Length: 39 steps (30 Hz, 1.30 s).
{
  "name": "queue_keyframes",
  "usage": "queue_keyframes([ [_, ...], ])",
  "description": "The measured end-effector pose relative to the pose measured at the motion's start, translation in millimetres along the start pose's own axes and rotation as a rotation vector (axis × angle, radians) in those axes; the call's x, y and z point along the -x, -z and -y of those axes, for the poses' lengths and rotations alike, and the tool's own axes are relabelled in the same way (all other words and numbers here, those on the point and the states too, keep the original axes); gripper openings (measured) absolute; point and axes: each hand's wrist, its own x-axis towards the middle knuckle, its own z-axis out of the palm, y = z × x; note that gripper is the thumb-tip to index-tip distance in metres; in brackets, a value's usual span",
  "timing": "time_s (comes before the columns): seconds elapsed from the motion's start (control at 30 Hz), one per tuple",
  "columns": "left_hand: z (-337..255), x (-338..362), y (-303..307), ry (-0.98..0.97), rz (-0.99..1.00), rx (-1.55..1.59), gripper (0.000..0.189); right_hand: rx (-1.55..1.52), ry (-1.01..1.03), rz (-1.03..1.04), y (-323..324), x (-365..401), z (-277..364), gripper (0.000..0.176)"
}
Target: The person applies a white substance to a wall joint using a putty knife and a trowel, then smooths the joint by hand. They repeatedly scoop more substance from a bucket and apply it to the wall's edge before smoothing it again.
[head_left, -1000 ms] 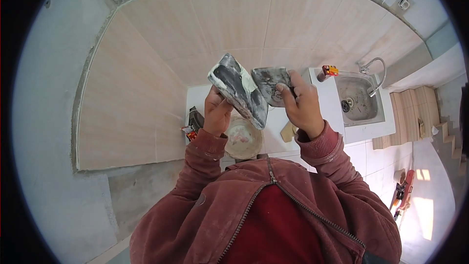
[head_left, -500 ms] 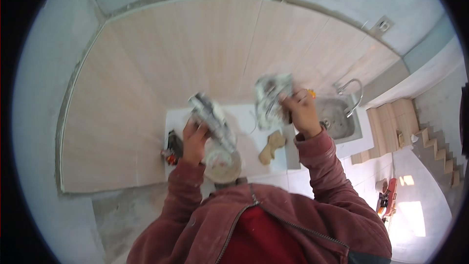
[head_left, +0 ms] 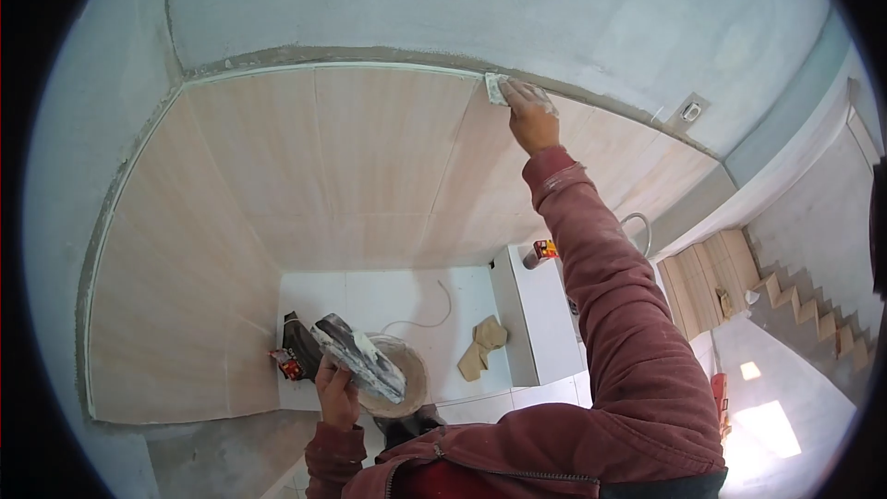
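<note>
My right hand (head_left: 532,118) is raised and closed on a flat scraper (head_left: 496,90) smeared with pale paste. Its blade lies at the top edge of the tiled wall (head_left: 388,148), by the grey strip under the painted wall. Lower down, my left hand (head_left: 338,397) grips a plastering trowel (head_left: 362,365) coated in white and grey paste. The trowel is tilted above a round bucket (head_left: 418,393) and hides part of it. The fingers under the trowel are partly hidden.
A dark bag-like item (head_left: 297,346) sits at left on the white surface (head_left: 314,291). A tan cloth or glove-like piece (head_left: 482,348) and a thin cable (head_left: 445,300) lie right of the bucket. A can (head_left: 539,254) stands on a white counter (head_left: 536,314). Stairs (head_left: 813,305) rise at right.
My right hand has gone up with the scraper, from above the counter to the top edge of the tiles. My left hand has dropped lower with the trowel. The view has tilted upward.
</note>
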Motion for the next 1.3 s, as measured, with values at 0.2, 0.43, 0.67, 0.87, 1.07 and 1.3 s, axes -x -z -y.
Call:
queue_keyframes([
  [0.2, -13, 0, -3, -0.033, -0.045, 0.012, 0.035, 0.015, -0.224, 0.4, 31, -13, 5, 0.034],
  [0.43, -14, -11, -4, -0.042, 0.009, -0.001, 0.033, 0.088, -0.242, 0.474, 38, -17, 23, 0.034],
  [0.67, -5, -19, -5, -0.053, 0.031, -0.021, 0.035, 0.126, -0.086, 0.265, 12, -12, 5, 0.035],
  [0.87, -22, -28, -38, -0.027, 0.17, 0.164, 0.044, -0.52, -0.327, 0.498, 88, 6, 89, 0.02],
  [1.07, -39, -55, -39, -0.083, 0.301, 0.256, 0.036, -1.085, -0.294, 0.465, 128, 58, 223, 0.021],
  [1.3, -44, -48, -68, -0.104, 0.231, 0.147, 0.028, -1.017, -0.131, 0.68, 127, 65, 233, 0.021],
])
